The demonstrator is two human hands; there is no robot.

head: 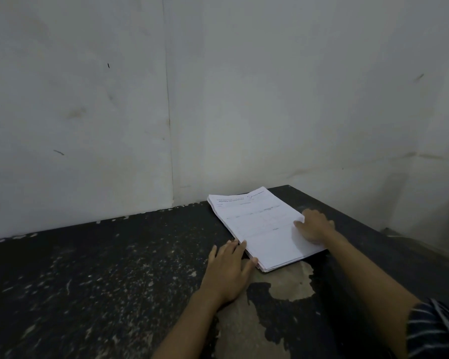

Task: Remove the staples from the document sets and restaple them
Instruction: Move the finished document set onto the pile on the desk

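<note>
**Q:** Where is the work, and how do the hands lie?

**A:** A stack of printed document sets (pixel 265 229) lies flat at the far right of a worn black tabletop (pixel 88 268), near the wall. The left hand (pixel 228 270) rests on the tabletop with straight fingers, its tips touching the stack's near-left edge. The right hand (pixel 314 226) lies flat and spread at the stack's right edge, thumb on the top sheet. Neither hand grips anything.

**Q:** Which step is in hand?

**A:** Probably the opening one: squaring or steadying the stack before a set is taken. No staple can be made out at this size, and no staple remover or stapler is in view.

**Q:** What does the next move call for?

**A:** Most likely separating the top set, finding its stapled corner, and fetching a tool from out of view.
</note>
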